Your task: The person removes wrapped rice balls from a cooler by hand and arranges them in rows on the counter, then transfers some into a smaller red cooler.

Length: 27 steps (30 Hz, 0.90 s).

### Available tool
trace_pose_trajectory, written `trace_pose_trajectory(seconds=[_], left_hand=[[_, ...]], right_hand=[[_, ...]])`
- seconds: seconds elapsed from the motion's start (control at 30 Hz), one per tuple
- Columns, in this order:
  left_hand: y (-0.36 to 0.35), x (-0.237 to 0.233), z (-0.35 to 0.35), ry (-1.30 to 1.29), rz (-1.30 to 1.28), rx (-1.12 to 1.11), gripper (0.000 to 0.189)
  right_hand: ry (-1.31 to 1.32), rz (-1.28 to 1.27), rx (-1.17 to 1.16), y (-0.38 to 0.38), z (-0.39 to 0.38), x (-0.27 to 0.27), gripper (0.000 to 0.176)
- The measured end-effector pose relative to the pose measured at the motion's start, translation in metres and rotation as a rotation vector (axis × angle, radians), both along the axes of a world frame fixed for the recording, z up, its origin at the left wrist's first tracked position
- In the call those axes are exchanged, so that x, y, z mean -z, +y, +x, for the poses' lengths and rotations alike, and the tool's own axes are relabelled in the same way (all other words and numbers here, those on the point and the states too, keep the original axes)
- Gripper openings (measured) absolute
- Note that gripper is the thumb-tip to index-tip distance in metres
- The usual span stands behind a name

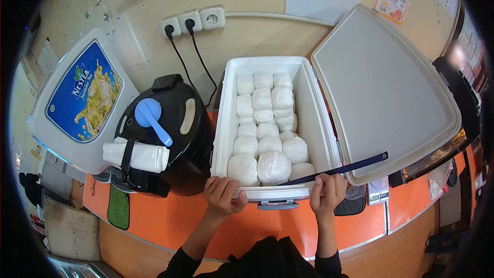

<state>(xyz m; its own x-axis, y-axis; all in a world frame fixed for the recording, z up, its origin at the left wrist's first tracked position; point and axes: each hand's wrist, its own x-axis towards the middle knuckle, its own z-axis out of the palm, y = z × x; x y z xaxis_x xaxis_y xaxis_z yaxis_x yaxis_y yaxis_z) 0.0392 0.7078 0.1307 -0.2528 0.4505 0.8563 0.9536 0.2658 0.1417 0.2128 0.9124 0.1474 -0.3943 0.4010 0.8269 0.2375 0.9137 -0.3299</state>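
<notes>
A white cooler box (218,123) stands open, filled with several round white wrapped bundles (274,168) stacked in rows. My left hand (224,195) curls its fingers over the front left corner of the box's rim, thumb on the outer side. At the front right corner, my right hand (328,194) grips the rim in the same way. A dark blue strap (355,166) runs from inside the box past my right fingertips and out over the lid. The big grey-white lid (386,92) leans open on the right, its inner side showing.
Left of the box is a black rice cooker (180,164) with a blue scoop (152,118) and folded white cloth (139,155) on top. Beside it stands a Nestea dispenser (85,98). Plugged sockets (193,20) line the wall. A scale (378,190) sits right; another person (460,87) is farther off.
</notes>
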Motion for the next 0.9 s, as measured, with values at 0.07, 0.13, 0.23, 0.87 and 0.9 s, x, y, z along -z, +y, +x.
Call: trace_pose_trajectory(seconds=[0.07, 0.13, 0.23, 0.87, 0.9], left_hand=[[0.002, 0.001, 0.000, 0.008, 0.016, -0.006, 0.024], [0.003, 0.001, 0.001, 0.016, 0.034, -0.021, 0.024], [0.001, -0.005, 0.004, -0.023, 0.012, -0.029, 0.023], [0.058, -0.050, -0.077, -0.260, -1.267, 0.237, 0.083], [0.059, -0.051, -0.077, -0.255, -1.273, 0.251, 0.083]], right_hand=[[0.011, 0.021, 0.006, 0.002, 0.000, 0.005, 0.004], [0.022, 0.043, 0.003, 0.000, 0.000, 0.006, 0.004], [-0.018, -0.056, 0.046, -0.013, -0.001, -0.012, 0.002], [-1.345, -0.238, -0.581, 0.019, -0.112, -0.056, 0.079], [-1.307, -0.237, -0.601, 0.021, -0.110, -0.063, 0.076]])
